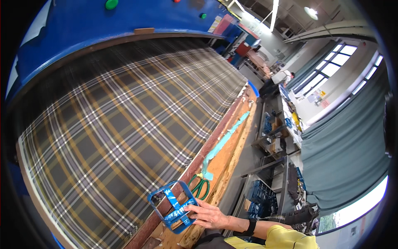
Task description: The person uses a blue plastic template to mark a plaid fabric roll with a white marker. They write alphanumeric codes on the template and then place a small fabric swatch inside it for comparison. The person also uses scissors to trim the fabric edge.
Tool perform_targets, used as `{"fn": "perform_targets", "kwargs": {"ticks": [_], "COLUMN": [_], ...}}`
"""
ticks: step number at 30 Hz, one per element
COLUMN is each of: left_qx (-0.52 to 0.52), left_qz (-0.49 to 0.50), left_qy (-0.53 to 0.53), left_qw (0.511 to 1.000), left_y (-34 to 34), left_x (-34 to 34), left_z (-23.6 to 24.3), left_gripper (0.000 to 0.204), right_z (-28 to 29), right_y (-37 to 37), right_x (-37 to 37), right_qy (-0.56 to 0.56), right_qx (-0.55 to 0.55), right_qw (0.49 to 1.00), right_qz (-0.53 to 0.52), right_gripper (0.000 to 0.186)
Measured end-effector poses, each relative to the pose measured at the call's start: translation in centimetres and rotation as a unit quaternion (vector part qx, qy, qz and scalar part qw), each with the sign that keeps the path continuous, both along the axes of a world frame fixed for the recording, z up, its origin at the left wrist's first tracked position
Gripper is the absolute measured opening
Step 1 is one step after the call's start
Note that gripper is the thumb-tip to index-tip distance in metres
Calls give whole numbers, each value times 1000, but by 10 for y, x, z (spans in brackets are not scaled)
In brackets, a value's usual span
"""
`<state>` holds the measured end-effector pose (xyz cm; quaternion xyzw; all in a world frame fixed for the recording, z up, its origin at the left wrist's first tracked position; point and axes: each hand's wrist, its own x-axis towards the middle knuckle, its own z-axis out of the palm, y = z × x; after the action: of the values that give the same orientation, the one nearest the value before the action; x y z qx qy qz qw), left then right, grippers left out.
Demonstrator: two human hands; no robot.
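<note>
A blue, rounded-square open frame with crossed bars, of hard material, stood tilted at the near right edge of the long grey, mustard and white plaid woven cloth. The right hand had its fingers bent and closed over the frame's right side; the left hand was out of view. The step in hand seemed to be steadying the frame beside the cloth; a next move would have called for a firm hold on the rim, clear of the green-handled scissors. These lay just right of the cloth on a worn wooden ledge, near a crumpled turquoise strip.

White hand-lettering marked the frame's bars. Beyond the cloth, a blue machine panel bore a pale notice, too small to read. No brand could be made out.
</note>
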<state>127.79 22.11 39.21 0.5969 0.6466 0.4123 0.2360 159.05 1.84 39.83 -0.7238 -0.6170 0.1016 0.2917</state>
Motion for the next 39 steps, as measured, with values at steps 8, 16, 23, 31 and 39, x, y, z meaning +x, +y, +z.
{"fn": "perform_targets", "kwargs": {"ticks": [8,16,23,31,39], "left_qx": [-91,-81,-87,-66,-79], "left_qz": [-5,-36,-45,-56,-64], "left_qy": [-53,-164,-177,-122,-152], "left_qw": [994,982,979,989,983], "left_y": [9,5,7,9,9], "left_x": [-19,-38,-31,-35,-38], "left_z": [-8,-25,-23,-22,-24], "left_gripper": [41,47,50,58,57], "right_z": [0,-13,27,13,7], "right_y": [5,-4,36,36,42], "right_x": [-13,-12,-2,0,1], "right_qy": [-6,152,76,81,-6], "right_qx": [-31,30,-159,-189,-165], "right_qw": [999,966,947,952,963], "right_qz": [-37,-206,-268,-228,-211], "right_gripper": [30,32,28,34,28]}}
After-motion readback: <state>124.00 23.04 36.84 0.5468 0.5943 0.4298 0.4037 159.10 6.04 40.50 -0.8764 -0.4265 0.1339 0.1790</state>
